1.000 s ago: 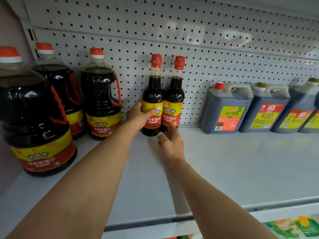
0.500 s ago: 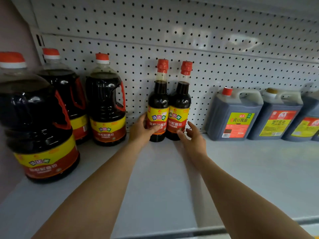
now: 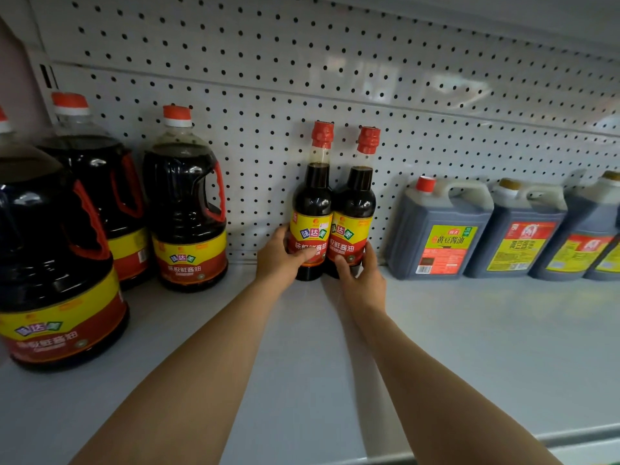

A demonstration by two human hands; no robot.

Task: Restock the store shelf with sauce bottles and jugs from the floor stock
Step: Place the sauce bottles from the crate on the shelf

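Two slim dark sauce bottles with red caps and yellow-red labels stand upright side by side against the pegboard at the back of the grey shelf (image 3: 469, 347). My left hand (image 3: 280, 260) grips the lower part of the left bottle (image 3: 312, 209), thumb across its label. My right hand (image 3: 364, 280) holds the base of the right bottle (image 3: 355, 213), thumb on the front and fingers round its right side.
Three large round jugs of dark sauce with red handles stand at the left, the nearest jug (image 3: 50, 263) at the front. Several square grey jugs (image 3: 439, 236) line the back right. The white pegboard (image 3: 302, 78) closes the shelf behind.
My right hand has moved from below the right bottle to grip its base. Both bottles stand nearer the pegboard than a second ago. The camera has come closer.
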